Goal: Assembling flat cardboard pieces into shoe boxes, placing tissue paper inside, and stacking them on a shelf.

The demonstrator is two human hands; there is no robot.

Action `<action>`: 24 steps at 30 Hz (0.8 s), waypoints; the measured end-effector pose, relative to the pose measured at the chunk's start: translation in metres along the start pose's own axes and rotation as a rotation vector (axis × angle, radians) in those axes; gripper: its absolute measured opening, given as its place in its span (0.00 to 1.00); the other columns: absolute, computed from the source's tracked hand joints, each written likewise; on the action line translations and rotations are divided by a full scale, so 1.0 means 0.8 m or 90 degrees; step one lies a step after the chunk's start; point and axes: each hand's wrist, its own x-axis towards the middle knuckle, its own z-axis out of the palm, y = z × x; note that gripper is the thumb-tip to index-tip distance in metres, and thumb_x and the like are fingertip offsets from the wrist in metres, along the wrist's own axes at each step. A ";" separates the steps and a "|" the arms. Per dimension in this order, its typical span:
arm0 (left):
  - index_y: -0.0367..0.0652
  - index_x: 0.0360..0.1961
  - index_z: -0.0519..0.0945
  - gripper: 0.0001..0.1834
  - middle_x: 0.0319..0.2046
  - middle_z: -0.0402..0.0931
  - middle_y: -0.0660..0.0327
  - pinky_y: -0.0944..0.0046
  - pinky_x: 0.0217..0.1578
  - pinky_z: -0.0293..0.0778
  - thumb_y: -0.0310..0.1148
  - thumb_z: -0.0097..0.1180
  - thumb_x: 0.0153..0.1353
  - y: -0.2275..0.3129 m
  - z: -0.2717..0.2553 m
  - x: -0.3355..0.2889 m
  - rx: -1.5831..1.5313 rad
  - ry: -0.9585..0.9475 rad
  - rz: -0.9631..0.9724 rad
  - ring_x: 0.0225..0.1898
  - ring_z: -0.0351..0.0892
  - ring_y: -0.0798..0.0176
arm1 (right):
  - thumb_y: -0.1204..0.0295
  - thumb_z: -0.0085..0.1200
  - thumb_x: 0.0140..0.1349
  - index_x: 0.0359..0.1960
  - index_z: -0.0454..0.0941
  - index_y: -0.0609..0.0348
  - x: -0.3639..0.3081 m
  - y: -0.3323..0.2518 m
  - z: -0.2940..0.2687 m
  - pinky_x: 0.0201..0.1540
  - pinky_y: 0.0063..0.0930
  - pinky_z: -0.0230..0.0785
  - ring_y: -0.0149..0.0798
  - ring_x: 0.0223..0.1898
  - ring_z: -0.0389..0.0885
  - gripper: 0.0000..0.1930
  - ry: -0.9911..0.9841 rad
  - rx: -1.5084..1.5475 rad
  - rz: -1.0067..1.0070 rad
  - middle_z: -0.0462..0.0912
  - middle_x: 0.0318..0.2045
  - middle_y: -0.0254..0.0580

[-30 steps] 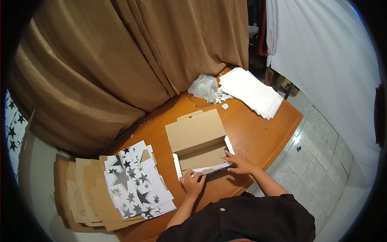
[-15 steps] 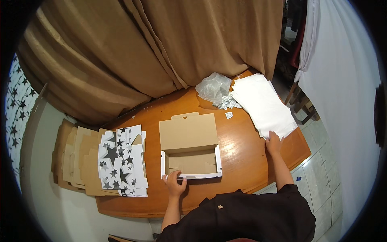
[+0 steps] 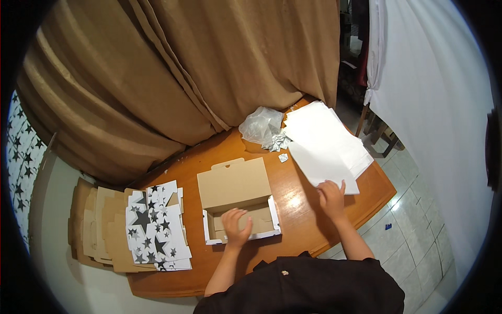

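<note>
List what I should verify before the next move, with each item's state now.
1. Box lid raised: ok, standing open on the far side.
2. Right hand at the sheet: ok, at its near edge.
3. Firm grip on the sheet: cannot tell.
4. Sheet clear of the stack: not ok, they overlap.
5. Left hand away from the box opening: not ok, it is over the near-left part.

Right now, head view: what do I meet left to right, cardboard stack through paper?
Brown cardboard → star-printed card → open box, left hand over it → white paper, right hand at its near edge.
</note>
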 end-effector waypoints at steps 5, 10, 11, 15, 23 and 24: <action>0.49 0.53 0.72 0.31 0.54 0.67 0.60 0.54 0.53 0.58 0.37 0.67 0.44 0.068 -0.007 0.087 -0.041 -0.159 0.208 0.54 0.66 0.55 | 0.80 0.54 0.47 0.33 0.76 0.47 -0.021 -0.116 -0.056 0.62 0.63 0.34 0.36 0.47 0.76 0.12 -0.156 0.022 -0.209 0.79 0.34 0.30; 0.52 0.45 0.77 0.20 0.43 0.76 0.64 0.55 0.53 0.61 0.32 0.62 0.49 0.051 -0.038 0.122 -0.138 -0.373 0.372 0.47 0.74 0.62 | 0.73 0.59 0.47 0.37 0.76 0.46 -0.046 -0.195 -0.097 0.62 0.64 0.34 0.37 0.46 0.76 0.14 -0.115 -0.050 -0.285 0.78 0.37 0.28; 0.52 0.42 0.78 0.16 0.38 0.79 0.66 0.56 0.52 0.62 0.31 0.61 0.50 0.041 -0.044 0.120 -0.211 -0.430 0.338 0.43 0.77 0.64 | 0.71 0.59 0.48 0.39 0.76 0.45 -0.050 -0.212 -0.106 0.62 0.64 0.33 0.37 0.47 0.76 0.15 -0.030 -0.085 -0.271 0.78 0.39 0.29; 0.43 0.32 0.81 0.07 0.26 0.80 0.59 0.67 0.32 0.73 0.28 0.61 0.50 0.050 -0.115 0.129 -0.413 -0.174 0.166 0.25 0.79 0.64 | 0.64 0.61 0.51 0.51 0.69 0.54 -0.072 -0.232 -0.133 0.65 0.51 0.38 0.43 0.56 0.67 0.25 0.246 -0.026 -0.059 0.73 0.48 0.43; 0.36 0.31 0.79 0.15 0.23 0.75 0.68 0.77 0.24 0.64 0.40 0.56 0.61 0.031 -0.245 0.136 -0.721 -0.055 -0.217 0.23 0.68 0.79 | 0.61 0.61 0.53 0.59 0.60 0.63 -0.094 -0.272 -0.061 0.62 0.36 0.49 0.43 0.60 0.60 0.35 0.170 0.413 0.173 0.65 0.55 0.48; 0.36 0.32 0.79 0.15 0.24 0.75 0.69 0.78 0.25 0.63 0.40 0.55 0.61 0.026 -0.256 0.137 -0.731 -0.025 -0.204 0.24 0.68 0.80 | 0.61 0.61 0.54 0.57 0.61 0.64 -0.092 -0.280 -0.053 0.61 0.35 0.52 0.42 0.58 0.63 0.33 0.077 0.510 0.193 0.68 0.53 0.47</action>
